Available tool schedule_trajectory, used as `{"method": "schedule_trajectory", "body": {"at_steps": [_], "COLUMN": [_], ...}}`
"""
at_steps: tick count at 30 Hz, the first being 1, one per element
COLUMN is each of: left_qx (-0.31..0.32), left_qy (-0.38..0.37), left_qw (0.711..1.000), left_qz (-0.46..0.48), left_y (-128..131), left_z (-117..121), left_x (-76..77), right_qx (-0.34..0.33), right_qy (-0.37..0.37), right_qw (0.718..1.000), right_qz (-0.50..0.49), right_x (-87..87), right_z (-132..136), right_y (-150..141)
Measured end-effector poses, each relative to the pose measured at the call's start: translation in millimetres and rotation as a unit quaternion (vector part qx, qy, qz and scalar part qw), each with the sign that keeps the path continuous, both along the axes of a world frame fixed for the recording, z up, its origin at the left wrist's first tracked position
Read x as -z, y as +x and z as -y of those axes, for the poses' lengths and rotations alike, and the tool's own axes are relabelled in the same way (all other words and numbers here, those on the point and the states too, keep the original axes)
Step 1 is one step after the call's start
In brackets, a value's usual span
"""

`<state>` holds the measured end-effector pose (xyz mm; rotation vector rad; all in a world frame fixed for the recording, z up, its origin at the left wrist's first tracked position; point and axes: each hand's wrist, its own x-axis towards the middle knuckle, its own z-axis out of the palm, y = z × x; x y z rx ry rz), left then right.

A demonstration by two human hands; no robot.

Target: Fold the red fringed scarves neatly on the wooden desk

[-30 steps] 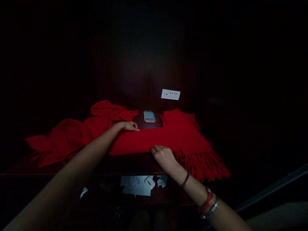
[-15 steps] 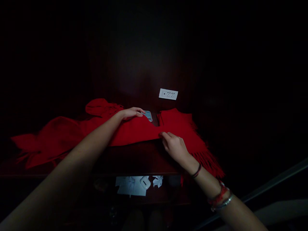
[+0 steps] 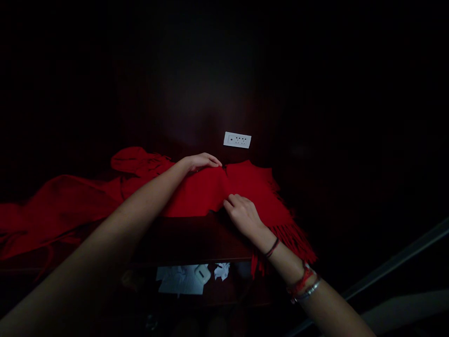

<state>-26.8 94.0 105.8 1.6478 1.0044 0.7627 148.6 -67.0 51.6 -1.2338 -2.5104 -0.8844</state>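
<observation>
A red scarf [image 3: 196, 194] with fringed ends lies along a dark shelf, bunched at the left and lying in flatter layers at the right. My left hand [image 3: 204, 161] rests on its far edge, fingers stretched out towards the right. Nearer to me, my right hand [image 3: 243, 214] has its fingers pinched together on the near edge of the cloth; the fingertips are partly hidden. Between the two hands the cloth creases. Fringe [image 3: 293, 236] hangs over the shelf's front edge beside my right wrist.
A white wall socket [image 3: 237, 140] sits on the dark back wall. Below the shelf, a lower level holds white papers [image 3: 180, 281], a small white case [image 3: 202, 274] and a crumpled paper [image 3: 221, 271]. A pale bar [image 3: 396, 260] slants at the lower right. Much is in deep shadow.
My left hand has slid right along the far edge, and the phone seen beside it is now covered. The cloth between my hands has shifted right and creased. The view has turned slightly.
</observation>
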Motion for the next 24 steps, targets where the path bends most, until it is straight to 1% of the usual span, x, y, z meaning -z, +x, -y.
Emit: {"method": "schedule_trajectory", "body": {"at_steps": [2,5,8,10,12,15,17,19,21,24], "left_qx": [-0.017,-0.038,-0.053,-0.055,-0.05,-0.046,-0.051,-0.055,-0.061,-0.071], "left_qy": [-0.001,-0.001,0.002,0.004,0.007,0.016,0.022,0.031,0.044,0.052], "left_qw": [1.0,0.999,0.998,0.997,0.995,0.993,0.994,0.996,0.996,0.996], "left_qz": [-0.001,0.008,0.033,0.055,0.083,0.108,0.093,0.063,0.035,0.007], "left_y": [-1.3,-2.0,6.3,19.8,39.1,74.2,97.9,119.9,139.6,165.5], "left_z": [3.0,6.6,5.6,1.8,-3.7,-11.7,-15.1,-17.1,-18.6,-22.9], "left_x": [-2.8,-8.5,-15.9,-21.7,-27.4,-33.5,-33.8,-30.5,-24.1,-11.9], "right_qx": [0.001,0.021,0.016,-0.009,-0.02,0.005,0.031,0.062,0.092,0.128], "right_qy": [0.016,0.033,0.006,-0.031,-0.08,-0.155,-0.181,-0.185,-0.171,-0.131], "right_qw": [1.0,0.995,0.98,0.958,0.931,0.883,0.856,0.845,0.851,0.871], "right_qz": [-0.019,-0.09,-0.2,-0.284,-0.355,-0.442,-0.483,-0.498,-0.488,-0.456], "right_x": [-0.2,-4.8,-17.3,-29.2,-40.5,-48.0,-44.2,-34.7,-22.5,-5.6], "right_z": [-0.3,1.9,3.8,2.8,0.1,-4.7,-7.1,-8.8,-10.7,-14.1], "right_y": [3.7,17.9,35.3,47.9,62.3,87.3,103.7,118.1,130.2,145.5]}}
